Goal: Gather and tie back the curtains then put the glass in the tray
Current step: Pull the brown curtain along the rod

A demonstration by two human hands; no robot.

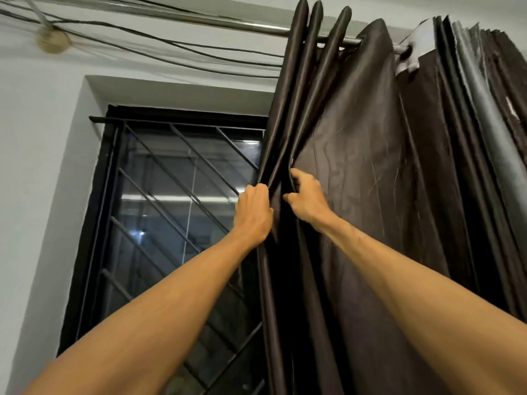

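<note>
A dark brown curtain (356, 172) hangs in folds from a metal rod (256, 26) on the right side of the window. My left hand (252, 212) grips the curtain's left edge folds, fingers curled round them. My right hand (306, 199) grips the fabric just to the right, fingers tucked into a fold. Both arms are raised in front of me. A second bunch of dark and grey curtain folds (484, 132) hangs at the far right. No glass or tray is in view.
A window (176, 212) with a black frame and diagonal metal bars is uncovered on the left. Black cables (171, 44) run along the pale wall above it, past a round fitting (52, 39).
</note>
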